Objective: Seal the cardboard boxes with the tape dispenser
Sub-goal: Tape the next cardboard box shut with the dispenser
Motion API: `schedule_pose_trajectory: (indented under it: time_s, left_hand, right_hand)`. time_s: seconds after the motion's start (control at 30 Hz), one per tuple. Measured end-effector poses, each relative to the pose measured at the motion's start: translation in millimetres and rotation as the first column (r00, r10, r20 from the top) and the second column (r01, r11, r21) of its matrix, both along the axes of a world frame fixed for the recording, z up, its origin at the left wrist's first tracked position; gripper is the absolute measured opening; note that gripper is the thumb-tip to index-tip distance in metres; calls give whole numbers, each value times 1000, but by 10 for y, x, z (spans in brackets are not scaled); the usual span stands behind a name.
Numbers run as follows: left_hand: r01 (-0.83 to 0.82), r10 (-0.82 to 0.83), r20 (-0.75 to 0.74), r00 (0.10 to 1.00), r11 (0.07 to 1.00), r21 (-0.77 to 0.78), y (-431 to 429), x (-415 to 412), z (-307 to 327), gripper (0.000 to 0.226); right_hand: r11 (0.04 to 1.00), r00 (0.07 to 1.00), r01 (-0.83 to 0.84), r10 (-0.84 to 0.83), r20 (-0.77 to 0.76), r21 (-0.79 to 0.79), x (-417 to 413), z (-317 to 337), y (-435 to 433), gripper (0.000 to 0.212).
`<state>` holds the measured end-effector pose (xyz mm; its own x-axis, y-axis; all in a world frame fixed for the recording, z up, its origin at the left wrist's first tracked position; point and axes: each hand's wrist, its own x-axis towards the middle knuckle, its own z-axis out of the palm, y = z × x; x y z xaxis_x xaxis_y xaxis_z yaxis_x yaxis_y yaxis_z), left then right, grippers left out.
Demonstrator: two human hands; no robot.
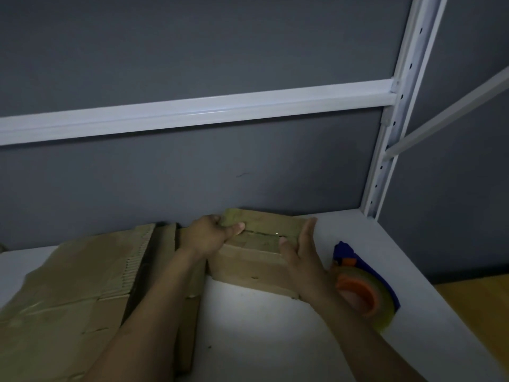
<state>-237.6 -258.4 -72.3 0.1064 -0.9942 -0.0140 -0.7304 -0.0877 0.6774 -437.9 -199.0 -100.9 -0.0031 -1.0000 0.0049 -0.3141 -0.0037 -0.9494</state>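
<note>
A small cardboard box (256,260) stands on the white table against the grey wall, a glossy strip of tape running along its top seam. My left hand (212,234) grips the box's far left top corner, thumb lying on the top. My right hand (298,249) lies flat against the box's right side with straight fingers and the thumb on the top edge. The tape dispenser (363,285), blue with an orange hub and a clear tape roll, lies on the table just right of my right wrist; neither hand holds it.
Flattened cardboard boxes (71,285) are stacked at the left, some standing on edge beside my left forearm. The white table (264,326) ends at the right, with a yellow floor beyond. A white shelf upright (391,133) and crossbar stand behind.
</note>
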Motion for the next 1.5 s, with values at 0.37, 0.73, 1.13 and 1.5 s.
schedule_pose_trajectory:
  time_s: [0.37,0.73,1.13,1.5]
  left_hand:
    - [-194,199,-1,980,951,-242,695,-126,128,40]
    - [-292,35,-570,821,883,-367,893,-246,-3,23]
    - [-248,125,-464,877,945,-215,1076,-181,-616,40]
    - [-68,-38,-192,981,855,-515,1175,-126,-221,55]
  right_hand:
    - [995,945,78,-91,-315,-54,-67,92,144,47]
    - [971,956,234,-239,171,49,-264,338,105,39]
    - [996,988,64,-71,134,54,-273,-59,377,50]
    - [979,960,193,-174,220,-70,-410,199,273,27]
